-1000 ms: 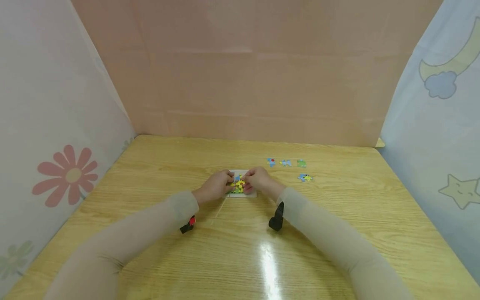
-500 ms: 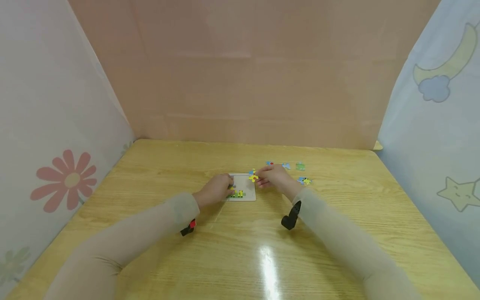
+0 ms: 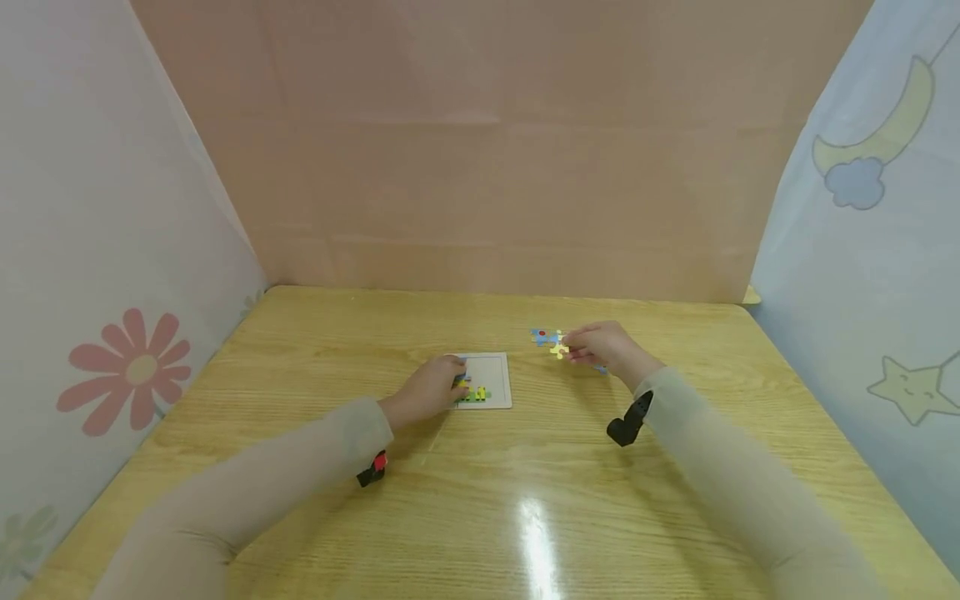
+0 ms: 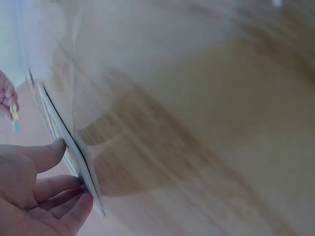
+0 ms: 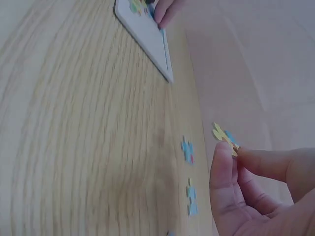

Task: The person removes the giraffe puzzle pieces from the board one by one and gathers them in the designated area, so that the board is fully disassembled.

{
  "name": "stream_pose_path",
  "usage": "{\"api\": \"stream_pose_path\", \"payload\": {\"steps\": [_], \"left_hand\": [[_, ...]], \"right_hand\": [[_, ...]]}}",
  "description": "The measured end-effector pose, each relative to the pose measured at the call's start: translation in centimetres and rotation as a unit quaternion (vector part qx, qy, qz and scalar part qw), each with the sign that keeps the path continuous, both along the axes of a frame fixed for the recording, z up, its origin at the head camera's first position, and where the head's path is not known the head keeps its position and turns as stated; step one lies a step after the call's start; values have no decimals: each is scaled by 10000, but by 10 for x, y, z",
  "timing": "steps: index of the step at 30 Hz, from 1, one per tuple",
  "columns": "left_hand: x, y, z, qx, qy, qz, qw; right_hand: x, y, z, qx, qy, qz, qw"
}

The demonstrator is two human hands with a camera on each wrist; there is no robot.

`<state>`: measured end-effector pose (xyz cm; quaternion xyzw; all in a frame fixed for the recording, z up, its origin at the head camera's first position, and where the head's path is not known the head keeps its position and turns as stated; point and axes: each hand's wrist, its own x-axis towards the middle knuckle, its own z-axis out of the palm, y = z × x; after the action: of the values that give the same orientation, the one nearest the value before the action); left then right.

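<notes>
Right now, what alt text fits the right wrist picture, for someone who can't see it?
The right hand pinches a yellow-and-blue puzzle piece, raised off the table. Blue pieces lie to its left, and at the top the left hand grips a white board.

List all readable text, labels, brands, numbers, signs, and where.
None readable in any view.
Puzzle board and puzzle piece in right hand: coloured print, no legible characters.
Flower, moon, star: drawings only.
Black wrist device: too small to tell.
</notes>
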<state>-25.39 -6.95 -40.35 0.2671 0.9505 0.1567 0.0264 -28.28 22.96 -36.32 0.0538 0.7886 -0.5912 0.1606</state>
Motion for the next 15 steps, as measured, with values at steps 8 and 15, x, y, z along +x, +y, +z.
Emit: {"api": "stream_pose_path", "payload": {"steps": [8, 15], "left_hand": [[0, -4, -3, -228, -101, -135, 9996], [1, -4, -3, -533, -52, -191, 9984]], "right_hand": [[-2, 19, -8, 674, 6, -18, 9977], [-6, 25, -20, 896, -154, -174, 9957]]}}
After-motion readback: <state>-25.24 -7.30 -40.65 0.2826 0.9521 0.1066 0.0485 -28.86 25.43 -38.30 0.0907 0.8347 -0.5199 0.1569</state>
